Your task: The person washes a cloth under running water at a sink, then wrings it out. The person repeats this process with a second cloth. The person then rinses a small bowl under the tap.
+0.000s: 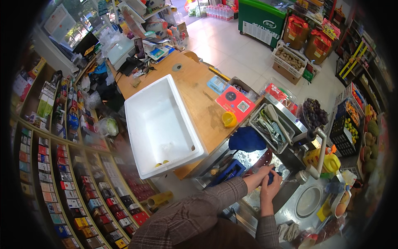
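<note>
My left hand (260,176) and my right hand (271,189) meet over a stainless-steel sink (253,200). Between them is a small dark blue thing (275,176), probably a cloth, gripped by both; the fingers cover much of it. Just to the right a metal faucet (302,176) points towards the hands. Beyond my left hand lies a dark red perforated colander (264,159), partly hidden. A dark blue cloth (247,139) drapes over the sink's far edge.
A white foam box (164,124) stands on the wooden counter (192,90), beside a cut yellow fruit (229,119). Right of that is a utensil basket (271,127). A blue plastic holder (230,171) sits left of the hands, a yellow jug (323,159) behind the faucet.
</note>
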Demonstrator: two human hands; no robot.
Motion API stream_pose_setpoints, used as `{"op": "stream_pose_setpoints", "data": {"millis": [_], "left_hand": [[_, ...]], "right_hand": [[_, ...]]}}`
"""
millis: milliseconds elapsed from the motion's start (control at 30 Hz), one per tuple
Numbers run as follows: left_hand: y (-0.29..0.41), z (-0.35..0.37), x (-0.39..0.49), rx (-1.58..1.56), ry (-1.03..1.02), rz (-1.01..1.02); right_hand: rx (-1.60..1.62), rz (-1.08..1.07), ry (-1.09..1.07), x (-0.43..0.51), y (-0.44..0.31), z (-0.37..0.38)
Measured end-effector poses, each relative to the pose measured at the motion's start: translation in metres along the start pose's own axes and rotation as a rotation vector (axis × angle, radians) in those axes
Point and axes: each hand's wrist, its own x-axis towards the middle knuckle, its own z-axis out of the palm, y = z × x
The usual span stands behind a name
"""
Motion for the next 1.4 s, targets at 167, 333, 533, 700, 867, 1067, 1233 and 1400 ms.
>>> {"op": "stream_pose_setpoints", "data": {"millis": [167, 333, 533, 700, 867, 1067, 1233, 1400], "left_hand": [[-0.012, 0.025, -0.029, -0.07, -0.17, -0.087], [0.01, 0.026, -0.028, 0.113, 0.006, -0.005], [-0.011, 0.012, -0.02, -0.129, -0.117, -0.128], [-0.01, 0.035, -0.034, 0.113, -0.114, -0.045], [-0.008, -0.011, 0.006, -0.056, -0.044, 0.007], [-0.02, 0.025, -0.027, -0.077, -0.09, -0.152], [0.018, 0.03, -0.035, 0.121, 0.092, -0.12], [-0.02, 0.012, -0.016, -0.141, -0.161, -0.144]], "right_hand": [[-0.035, 0.367, -0.112, 0.048, 0.14, 0.014], [0.506, 0.376, 0.114, 0.019, 0.076, 0.002], [0.082, 0.287, -0.001, 0.026, 0.056, 0.003], [0.399, 0.444, 0.013, 0.035, 0.162, 0.012], [0.008, 0.023, 0.027, -0.006, -0.001, -0.002], [0.046, 0.417, -0.198, 0.051, 0.137, 0.005], [0.173, 0.228, -0.018, 0.011, 0.044, -0.009], [0.037, 0.305, -0.087, 0.027, 0.071, 0.002]]}}
